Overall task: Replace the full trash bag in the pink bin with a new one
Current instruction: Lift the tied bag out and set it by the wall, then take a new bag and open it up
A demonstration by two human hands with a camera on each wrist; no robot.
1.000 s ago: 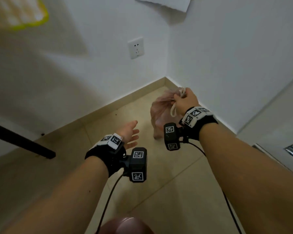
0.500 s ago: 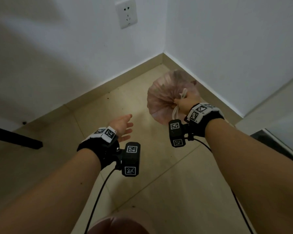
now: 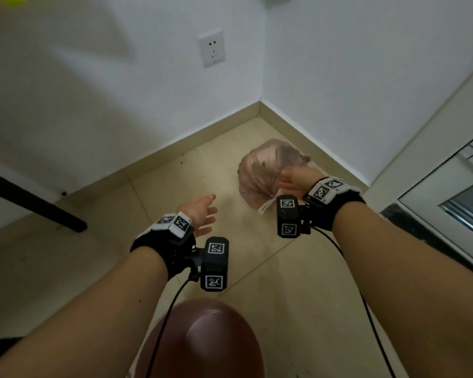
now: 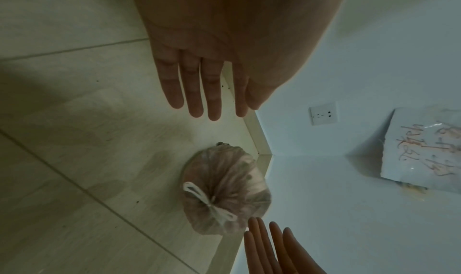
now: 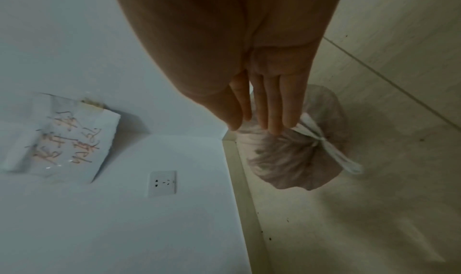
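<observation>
- Table leg (image 3: 36, 205): a dark bar at the far left, slanting down to the floor beside the wall.
- My left hand (image 3: 200, 211): held out above the tiled floor (image 3: 298, 282), palm turned inward, fingers (image 4: 194, 98) straight and a little spread. It grasps nothing and touches nothing.
- Wall socket (image 3: 212, 47): a white plate on the left wall, above the skirting board and near the corner of the room.
- Brown rounded shape (image 3: 202, 342): at the bottom edge of the head view, between my forearms; I cannot tell what it is.
- Trash bag (image 3: 260, 178): pinkish, full and rounded, sitting on the floor close to the corner. Its neck is gathered and tied shut with a white drawstring (image 4: 212, 205), whose loops lie loose on the side facing me.
- My right hand (image 3: 298, 181): released, fingers (image 5: 272, 108) straight and close together, just beside the bag. The fingertips lie at the upper side of the bag; whether they touch the plastic I cannot tell. The drawstring is free of this hand.
- Paper note (image 5: 64, 144): taped to the wall above the socket, with handwriting in red, seen in both wrist views.
- Door frame (image 3: 432, 148): pale, at the far right, with a glass panel beside it.
</observation>
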